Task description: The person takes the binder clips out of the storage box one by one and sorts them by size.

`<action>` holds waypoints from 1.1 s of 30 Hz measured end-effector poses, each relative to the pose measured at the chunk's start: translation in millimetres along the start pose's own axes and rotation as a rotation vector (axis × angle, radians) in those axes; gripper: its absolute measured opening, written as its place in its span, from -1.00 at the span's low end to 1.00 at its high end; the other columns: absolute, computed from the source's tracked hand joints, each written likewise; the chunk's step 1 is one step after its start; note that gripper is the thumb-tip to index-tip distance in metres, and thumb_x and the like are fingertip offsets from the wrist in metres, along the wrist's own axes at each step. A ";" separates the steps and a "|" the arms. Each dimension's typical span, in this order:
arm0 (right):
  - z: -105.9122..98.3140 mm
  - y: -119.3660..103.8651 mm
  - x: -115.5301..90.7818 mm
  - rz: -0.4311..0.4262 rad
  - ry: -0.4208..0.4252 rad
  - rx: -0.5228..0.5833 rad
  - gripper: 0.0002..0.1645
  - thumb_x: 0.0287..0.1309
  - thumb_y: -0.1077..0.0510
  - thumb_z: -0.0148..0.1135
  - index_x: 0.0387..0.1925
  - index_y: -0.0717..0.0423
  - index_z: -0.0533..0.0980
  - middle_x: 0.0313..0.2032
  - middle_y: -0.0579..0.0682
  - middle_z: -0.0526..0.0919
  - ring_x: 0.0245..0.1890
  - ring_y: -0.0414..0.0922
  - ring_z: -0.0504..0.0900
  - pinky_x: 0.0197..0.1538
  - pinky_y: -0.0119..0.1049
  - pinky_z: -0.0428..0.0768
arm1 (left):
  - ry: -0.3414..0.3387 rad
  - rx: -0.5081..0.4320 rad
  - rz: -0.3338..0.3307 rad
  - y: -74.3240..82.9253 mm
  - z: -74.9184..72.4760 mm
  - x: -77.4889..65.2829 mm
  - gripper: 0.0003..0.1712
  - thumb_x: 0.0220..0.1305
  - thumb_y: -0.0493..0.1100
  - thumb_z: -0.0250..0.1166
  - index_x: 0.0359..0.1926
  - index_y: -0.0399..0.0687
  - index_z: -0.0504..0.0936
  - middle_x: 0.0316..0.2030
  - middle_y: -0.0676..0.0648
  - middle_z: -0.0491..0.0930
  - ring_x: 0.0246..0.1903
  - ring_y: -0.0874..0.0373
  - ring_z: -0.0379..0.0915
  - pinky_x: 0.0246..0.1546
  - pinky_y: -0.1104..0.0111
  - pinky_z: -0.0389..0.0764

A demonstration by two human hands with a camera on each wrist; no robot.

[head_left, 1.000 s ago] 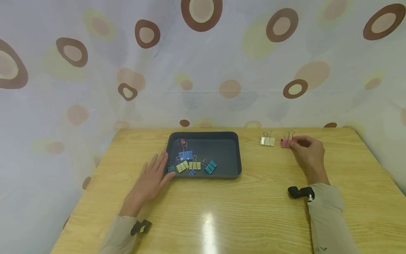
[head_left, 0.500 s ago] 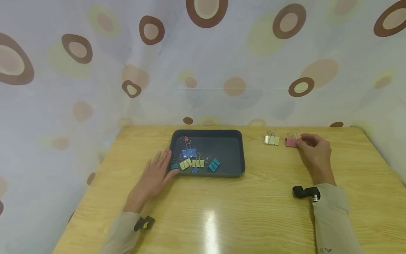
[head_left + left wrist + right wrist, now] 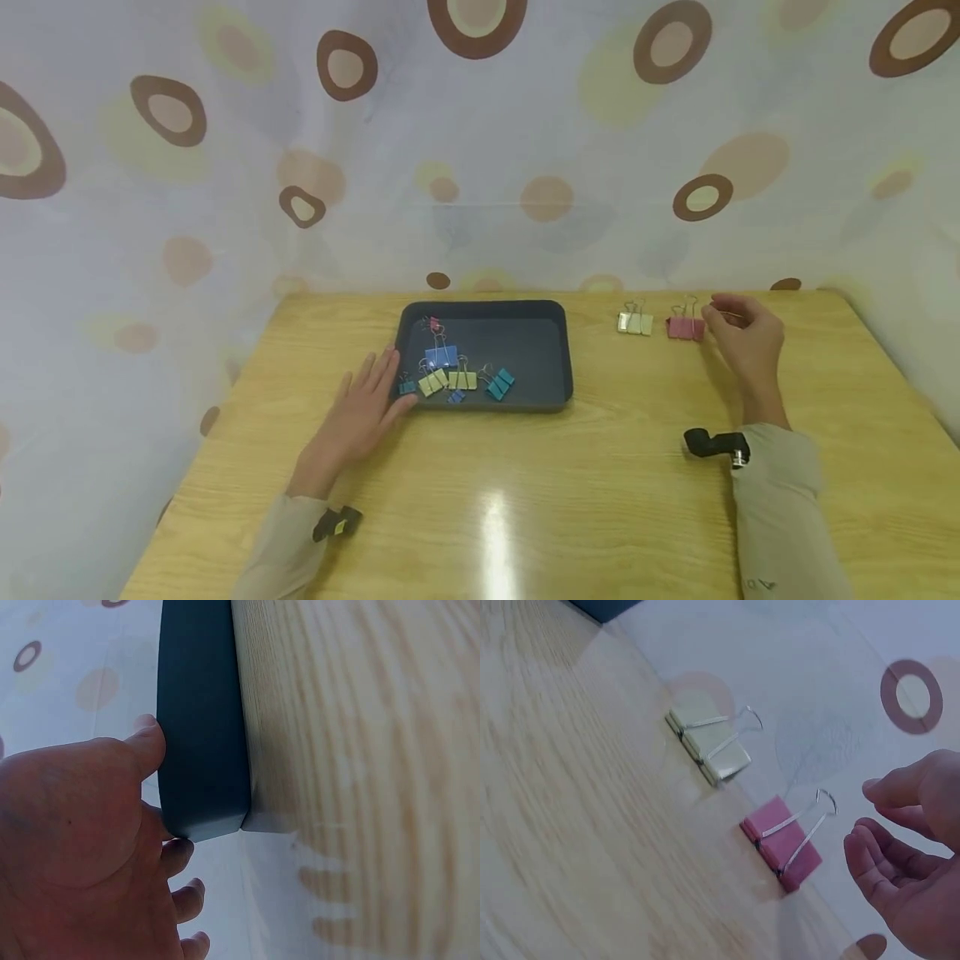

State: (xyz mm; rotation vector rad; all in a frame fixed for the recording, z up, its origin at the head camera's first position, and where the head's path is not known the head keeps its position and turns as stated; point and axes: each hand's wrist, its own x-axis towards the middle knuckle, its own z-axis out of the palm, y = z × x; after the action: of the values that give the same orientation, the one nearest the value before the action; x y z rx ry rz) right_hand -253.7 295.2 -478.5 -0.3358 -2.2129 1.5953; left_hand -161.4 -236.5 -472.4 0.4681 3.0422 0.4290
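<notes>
My left hand (image 3: 358, 414) rests with straight fingers at the near left corner of a dark grey tray (image 3: 566, 358), the thumb along its front rim. In the left wrist view, the thumb and fingertips touch the tray's wall (image 3: 202, 712). My right hand (image 3: 750, 337) hovers just right of a pink binder clip (image 3: 686, 328), its fingers loosely bent and holding nothing. The right wrist view shows a gap between the fingertips and the pink clip's wire handles. A pale yellow binder clip (image 3: 635, 323) stands to the left of the pink one, handles upward.
Inside the tray lie several binder clips: a large blue one (image 3: 441, 357), a teal one (image 3: 500, 384), two pale yellow ones, and small pink, blue and teal ones. A patterned curtain (image 3: 480, 200) hangs right behind the wooden table (image 3: 600, 500).
My right hand has let go of the pink binder clip and drawn slightly away to the right. The clip stands in line with the yellow one. My left hand stays at the tray.
</notes>
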 end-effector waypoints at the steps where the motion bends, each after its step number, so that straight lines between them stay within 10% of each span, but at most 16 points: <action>1: 4.2 -4.7 -0.4 -0.007 0.002 0.013 -0.72 0.29 0.17 0.36 -0.01 0.19 0.67 -0.30 -0.39 0.64 -0.27 -0.42 0.62 -0.20 -0.67 0.54 | 0.000 -0.003 -0.002 -0.5 -1.1 -0.3 -0.08 0.60 0.28 -0.09 0.63 -0.25 -0.11 0.63 -0.18 -0.19 0.57 -0.28 -0.26 0.49 -0.27 -0.16; 20: 65.2 -78.7 -43.3 -0.267 -0.235 0.152 -0.71 0.35 0.28 0.30 0.02 0.40 0.61 -0.01 0.28 0.66 -0.12 -0.23 0.65 -0.14 -0.58 0.61 | -0.008 0.008 -0.016 -4.0 -4.8 -6.3 -0.07 0.60 0.27 -0.08 0.63 -0.25 -0.11 0.63 -0.19 -0.20 0.57 -0.29 -0.27 0.49 -0.27 -0.16; 33: 112.1 -82.0 -71.0 -0.336 -0.480 0.124 -0.65 0.36 0.25 0.33 0.12 0.26 0.59 0.07 0.26 0.64 0.00 -0.03 0.64 -0.01 -0.51 0.62 | -0.004 0.005 -0.019 -3.3 -5.7 -6.4 -0.08 0.60 0.26 -0.07 0.63 -0.26 -0.10 0.63 -0.20 -0.18 0.57 -0.29 -0.26 0.49 -0.26 -0.15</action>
State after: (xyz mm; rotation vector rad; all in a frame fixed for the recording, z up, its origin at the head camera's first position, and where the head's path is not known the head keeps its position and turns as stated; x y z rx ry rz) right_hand -237.2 144.0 -444.1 0.4806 -2.3208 1.7365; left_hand -156.7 -243.0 -468.0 0.4391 3.0425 0.4192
